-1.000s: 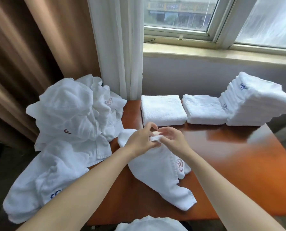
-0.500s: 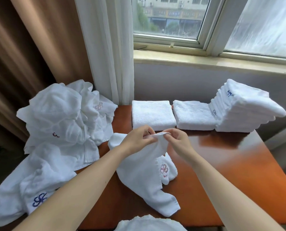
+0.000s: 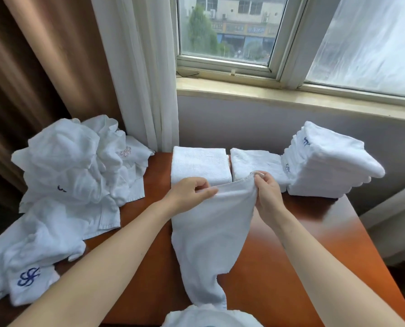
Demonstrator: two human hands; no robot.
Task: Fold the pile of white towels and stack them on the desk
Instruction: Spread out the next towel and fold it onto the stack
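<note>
Both hands, left hand [image 3: 187,193] and right hand [image 3: 266,192], pinch one towel [image 3: 211,234] above the desk [image 3: 303,256]. Folded stacks [image 3: 326,166] done; big crumpled pile [image 3: 67,185] remains.

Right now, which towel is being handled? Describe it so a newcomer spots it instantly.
Find the wooden desk below the window. Mid-desk, a white towel hangs from its top edge, pinched by the left hand and right hand. Unlike the folded towels behind and the crumpled pile at left, it alone is lifted.
</note>
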